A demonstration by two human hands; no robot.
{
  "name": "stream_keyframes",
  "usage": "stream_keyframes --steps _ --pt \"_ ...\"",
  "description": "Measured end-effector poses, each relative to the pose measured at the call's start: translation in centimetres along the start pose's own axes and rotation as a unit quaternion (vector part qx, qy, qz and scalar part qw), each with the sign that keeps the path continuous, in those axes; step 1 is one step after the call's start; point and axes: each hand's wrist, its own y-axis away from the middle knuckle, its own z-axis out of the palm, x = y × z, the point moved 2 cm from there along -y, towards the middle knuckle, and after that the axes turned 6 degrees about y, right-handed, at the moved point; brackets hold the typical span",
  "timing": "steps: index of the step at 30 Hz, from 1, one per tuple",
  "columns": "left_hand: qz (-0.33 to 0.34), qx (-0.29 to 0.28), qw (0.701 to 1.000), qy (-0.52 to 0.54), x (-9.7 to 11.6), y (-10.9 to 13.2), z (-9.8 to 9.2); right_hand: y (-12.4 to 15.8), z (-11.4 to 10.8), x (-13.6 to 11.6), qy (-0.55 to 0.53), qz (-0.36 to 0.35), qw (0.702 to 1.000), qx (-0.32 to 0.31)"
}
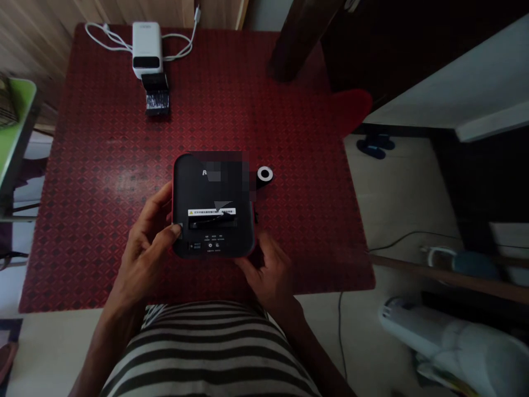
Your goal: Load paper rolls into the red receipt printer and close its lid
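A black box-shaped printer [212,205] with a white warning sticker above its slot sits near the front of a table covered in a red patterned cloth [103,182]. My left hand [151,237] grips the printer's left side, thumb pressed on its top near the front left corner. My right hand [268,270] is curled around its front right corner, fingers partly under the edge. A small black roll with a white core [265,174] lies just right of the printer.
A white device [146,48] with a white cable [103,37] stands at the table's back, a black part [157,95] in front of it. A dark post [297,38] rises at the back right. A green stool [14,121] is left; a white fan [450,342] and floor cables lie right.
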Motion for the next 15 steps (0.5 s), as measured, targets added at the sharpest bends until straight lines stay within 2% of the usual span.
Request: stream_keyframes --steps 5,8,12,15 --pt "-0.011 0.001 1.0 0.011 0.0 0.1 0.3 -0.2 0.1 -0.1 0.017 0.013 1.0 -0.022" --pt "-0.006 -0.011 1.0 0.013 -0.1 0.3 -0.1 -0.5 -0.8 -0.1 0.007 0.015 0.999 -0.046" --pt "-0.008 -0.043 0.998 0.034 -0.5 -0.5 -1.5 -2.5 -4.4 -0.4 0.024 -0.027 0.994 -0.104" --pt "0.007 -0.034 0.998 0.046 -0.8 -3.1 -2.8 -5.6 -7.1 -1.5 0.065 -0.08 0.992 -0.078"
